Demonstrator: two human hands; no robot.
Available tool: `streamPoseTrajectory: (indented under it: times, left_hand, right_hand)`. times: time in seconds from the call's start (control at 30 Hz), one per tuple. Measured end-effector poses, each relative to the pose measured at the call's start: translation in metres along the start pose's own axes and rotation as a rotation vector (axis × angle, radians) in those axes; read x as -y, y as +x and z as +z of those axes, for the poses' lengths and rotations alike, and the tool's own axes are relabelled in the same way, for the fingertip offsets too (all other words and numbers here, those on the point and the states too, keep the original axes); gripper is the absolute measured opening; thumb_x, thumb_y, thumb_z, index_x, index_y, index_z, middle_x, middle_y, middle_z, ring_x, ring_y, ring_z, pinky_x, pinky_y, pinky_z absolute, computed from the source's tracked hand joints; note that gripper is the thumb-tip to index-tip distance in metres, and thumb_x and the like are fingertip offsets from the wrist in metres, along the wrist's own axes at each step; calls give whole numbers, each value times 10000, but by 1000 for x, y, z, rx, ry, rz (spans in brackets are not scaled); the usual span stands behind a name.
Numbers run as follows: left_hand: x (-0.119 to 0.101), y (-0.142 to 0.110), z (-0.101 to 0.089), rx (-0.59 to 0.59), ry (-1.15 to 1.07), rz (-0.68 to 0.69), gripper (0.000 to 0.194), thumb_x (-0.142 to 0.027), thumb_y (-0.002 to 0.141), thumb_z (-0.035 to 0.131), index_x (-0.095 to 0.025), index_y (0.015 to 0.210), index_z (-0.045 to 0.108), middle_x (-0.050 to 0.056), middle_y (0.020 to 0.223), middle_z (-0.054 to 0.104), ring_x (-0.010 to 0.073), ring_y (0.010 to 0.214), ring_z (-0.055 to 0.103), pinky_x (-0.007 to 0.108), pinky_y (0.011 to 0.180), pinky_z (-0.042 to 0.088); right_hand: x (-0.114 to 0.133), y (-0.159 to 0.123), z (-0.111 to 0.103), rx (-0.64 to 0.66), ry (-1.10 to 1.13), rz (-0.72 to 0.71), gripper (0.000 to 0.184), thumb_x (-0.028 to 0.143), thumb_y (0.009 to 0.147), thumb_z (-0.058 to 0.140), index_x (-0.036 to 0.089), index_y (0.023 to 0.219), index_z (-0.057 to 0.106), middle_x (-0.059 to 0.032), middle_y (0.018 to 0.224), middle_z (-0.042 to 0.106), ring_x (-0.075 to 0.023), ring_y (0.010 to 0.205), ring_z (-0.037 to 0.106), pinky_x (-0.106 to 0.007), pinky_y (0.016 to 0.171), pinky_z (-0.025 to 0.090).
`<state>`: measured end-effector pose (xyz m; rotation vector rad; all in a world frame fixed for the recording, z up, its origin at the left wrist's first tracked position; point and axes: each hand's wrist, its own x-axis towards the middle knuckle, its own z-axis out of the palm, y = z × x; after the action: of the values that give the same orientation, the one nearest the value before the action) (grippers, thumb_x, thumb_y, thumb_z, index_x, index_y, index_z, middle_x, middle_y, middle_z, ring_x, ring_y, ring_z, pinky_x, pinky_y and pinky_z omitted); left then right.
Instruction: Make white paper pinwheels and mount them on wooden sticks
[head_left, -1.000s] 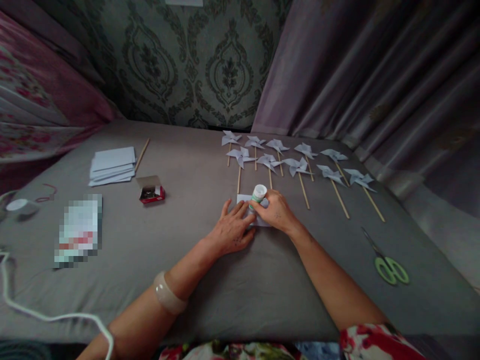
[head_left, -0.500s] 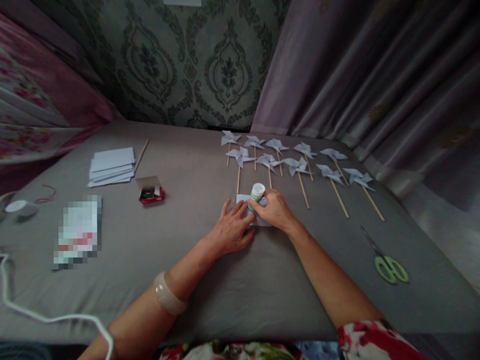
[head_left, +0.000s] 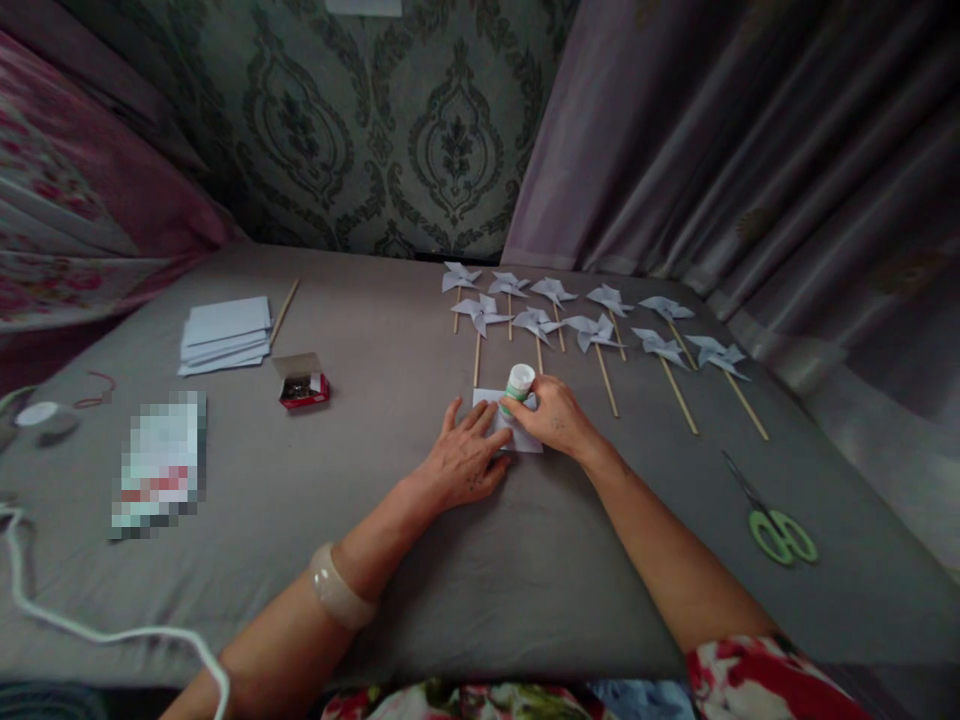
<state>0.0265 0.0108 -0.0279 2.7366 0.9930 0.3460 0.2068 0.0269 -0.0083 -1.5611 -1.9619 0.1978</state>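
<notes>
A small sheet of white paper (head_left: 529, 440) lies in front of me on the grey cloth. My left hand (head_left: 466, 460) rests on its left part with the fingers spread, holding nothing. Wrapped around a glue stick (head_left: 518, 385), my right hand (head_left: 559, 415) keeps it upright over the paper. The glue stick has a white end on top and a green and white label; its lower end is hidden behind my fingers. Just beyond my hands, a paper pinwheel (head_left: 481, 315) on a wooden stick is nearest, one of several lying in two rows.
Green-handled scissors (head_left: 780, 535) lie at the right. To the left are a stack of white paper (head_left: 225, 330), a wooden stick (head_left: 284, 310), an open red box of small metal pieces (head_left: 303, 388), a blurred packet (head_left: 161, 460) and a white cord (head_left: 97, 632).
My right hand has shifted slightly to the right with the glue stick. The left hand stays spread in place on the paper.
</notes>
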Motion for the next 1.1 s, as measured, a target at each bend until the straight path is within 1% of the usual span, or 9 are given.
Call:
streamPoseTrajectory:
  times: [0.1, 0.2, 0.33, 0.47, 0.6, 0.77, 0.9, 1.03, 1.1]
  left_hand:
    - [-1, 0, -1, 7, 0, 2, 329, -358, 902, 439, -240, 1192, 542, 133, 1409, 452, 311, 1357, 340, 615, 1121, 108]
    - [-1, 0, -2, 10, -4, -3, 332, -360, 900, 445, -234, 1192, 542, 139, 1412, 447, 318, 1362, 332, 620, 1118, 115]
    - [-1, 0, -2, 19, 8, 3, 334, -354, 899, 451, -232, 1198, 540, 136, 1409, 445, 310, 1356, 339, 616, 1123, 110]
    - [-1, 0, -3, 22, 12, 2, 325, -363, 907, 438, -233, 1185, 547, 132, 1426, 432, 310, 1364, 329, 621, 1118, 120]
    - [-1, 0, -3, 26, 8, -3, 317, -354, 905, 442, -232, 1178, 549, 138, 1431, 428, 312, 1366, 328, 624, 1117, 123]
    - [-1, 0, -2, 26, -5, -6, 342, -360, 901, 453, -223, 1201, 543, 150, 1425, 435, 318, 1367, 330, 625, 1117, 117]
    - [0, 0, -1, 22, -8, 0, 345, -355, 896, 463, -226, 1204, 547, 149, 1429, 432, 321, 1366, 329, 627, 1111, 117]
    - [1, 0, 0, 5, -28, -3, 344, -361, 895, 463, -233, 1202, 552, 144, 1429, 439, 323, 1364, 329, 625, 1114, 104]
    - [1, 0, 0, 2, -26, -3, 335, -360, 896, 457, -237, 1190, 560, 142, 1431, 438, 321, 1362, 330, 626, 1115, 99]
  right_hand:
    - [-1, 1, -2, 16, 20, -20, 141, 324, 779, 639, 184, 773, 637, -66, 779, 691, -216, 809, 638, -315, 781, 473]
    - [-1, 2, -2, 56, 31, -42, 137, 324, 772, 647, 193, 735, 626, -49, 738, 680, -207, 782, 636, -304, 769, 473]
    - [0, 3, 0, 18, 25, -22, 144, 323, 782, 633, 180, 762, 631, -62, 748, 679, -209, 769, 629, -311, 763, 472]
    - [-1, 3, 0, 56, 22, -33, 135, 317, 769, 647, 190, 728, 628, -46, 734, 679, -203, 761, 630, -306, 757, 471]
    - [-1, 3, 0, 7, 24, -26, 129, 308, 776, 640, 181, 753, 634, -57, 751, 683, -212, 792, 635, -312, 775, 468]
    - [1, 2, -1, 62, 40, -46, 136, 317, 771, 650, 189, 728, 631, -50, 735, 681, -208, 780, 637, -299, 760, 470]
    - [0, 3, -1, 21, 38, -35, 130, 309, 779, 637, 183, 748, 628, -56, 750, 681, -207, 782, 633, -300, 761, 468]
    - [-1, 3, -2, 68, 42, -57, 136, 315, 768, 651, 192, 720, 622, -46, 730, 679, -205, 768, 631, -299, 750, 468]
    - [0, 3, -1, 56, 33, -55, 135, 304, 770, 646, 187, 711, 614, -50, 715, 673, -209, 768, 631, -304, 753, 466]
